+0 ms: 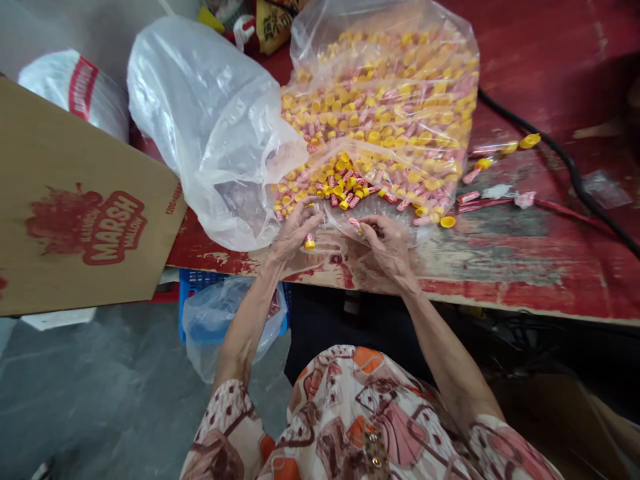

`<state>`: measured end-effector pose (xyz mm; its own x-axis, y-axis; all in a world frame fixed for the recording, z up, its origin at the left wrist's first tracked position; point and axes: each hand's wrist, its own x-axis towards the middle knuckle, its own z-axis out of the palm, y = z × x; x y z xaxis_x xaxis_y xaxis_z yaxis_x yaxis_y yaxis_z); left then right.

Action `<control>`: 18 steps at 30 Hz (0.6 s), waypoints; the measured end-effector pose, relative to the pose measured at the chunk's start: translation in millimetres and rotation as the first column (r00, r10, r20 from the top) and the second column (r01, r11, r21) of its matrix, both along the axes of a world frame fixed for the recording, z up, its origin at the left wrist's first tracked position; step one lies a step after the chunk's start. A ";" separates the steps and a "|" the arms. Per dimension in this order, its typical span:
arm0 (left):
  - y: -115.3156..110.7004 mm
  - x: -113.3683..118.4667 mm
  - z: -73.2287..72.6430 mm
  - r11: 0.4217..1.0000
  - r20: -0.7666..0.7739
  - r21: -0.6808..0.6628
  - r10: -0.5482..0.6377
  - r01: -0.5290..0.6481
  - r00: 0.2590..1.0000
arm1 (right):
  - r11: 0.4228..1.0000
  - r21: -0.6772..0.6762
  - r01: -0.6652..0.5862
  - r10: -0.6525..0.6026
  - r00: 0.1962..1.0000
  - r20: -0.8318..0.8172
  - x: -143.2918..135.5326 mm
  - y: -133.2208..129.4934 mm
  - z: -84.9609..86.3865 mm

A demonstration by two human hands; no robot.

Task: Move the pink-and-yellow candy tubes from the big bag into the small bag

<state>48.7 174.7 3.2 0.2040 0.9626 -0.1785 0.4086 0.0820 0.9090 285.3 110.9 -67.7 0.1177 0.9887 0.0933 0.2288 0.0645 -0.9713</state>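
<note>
Surface: worn red-painted wooden table (pixel 525 267) with chipped paint along its near edge, above a grey concrete floor (pixel 100 400).
Head view, main thing: large clear plastic bag (pixel 385 100) lying on the table, its mouth turned toward the person, packed with small pink tubes with yellow caps (pixel 345 183) that spill out at the opening.
Left hand: left hand (pixel 295 230) reaches in from below with the forearm stretched forward and the wrist slightly bent; its fingers are curled at the bag's mouth and pinch one yellow-capped pink tube (pixel 310 243) at the fingertips, just above the table edge.
Right hand: right hand (pixel 387 247) lies close beside the left, back of the hand up, fingers bent inward on the bag's lower lip; a pink piece shows at its fingertips, but whether it is truly gripped cannot be told.
Beside the bag: crumpled empty translucent plastic bag (pixel 210 120) to the left, touching the full one.
Right of the bag: loose yellow cap (pixel 447 222), a few stray pink tubes (pixel 470 197) and a black cable (pixel 565 160) across the table.
Left edge: brown cardboard box flap with red "MARSH" print (pixel 85 213).
Under the table: blue plastic crate (pixel 193 283) with a clear bag hanging before it.
Clothing: floral patterned sleeves (pixel 350 420) at the bottom.
</note>
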 end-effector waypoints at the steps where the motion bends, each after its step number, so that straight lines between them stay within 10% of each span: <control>1: -1.5 3.8 0.9 0.999 0.044 -0.002 0.039 -0.039 0.998 | 1.000 -0.028 0.004 -0.007 0.993 -0.117 -2.7 -3.0 5.5; 7: -19.4 16.6 3.5 0.998 0.077 0.029 -0.057 0.055 0.995 | 0.992 -0.082 -0.092 0.031 0.833 -0.552 -21.9 -15.0 36.5; 12: -31.3 5.3 10.9 0.951 -0.171 0.080 -0.282 0.299 0.944 | 0.993 -0.094 -0.073 0.013 0.850 -0.527 -13.9 -11.7 32.5; 18: -33.5 -7.4 21.1 0.908 -0.198 0.031 -0.405 0.419 0.893 | 0.920 -0.087 -0.382 0.328 0.872 -0.362 13.2 -6.2 28.5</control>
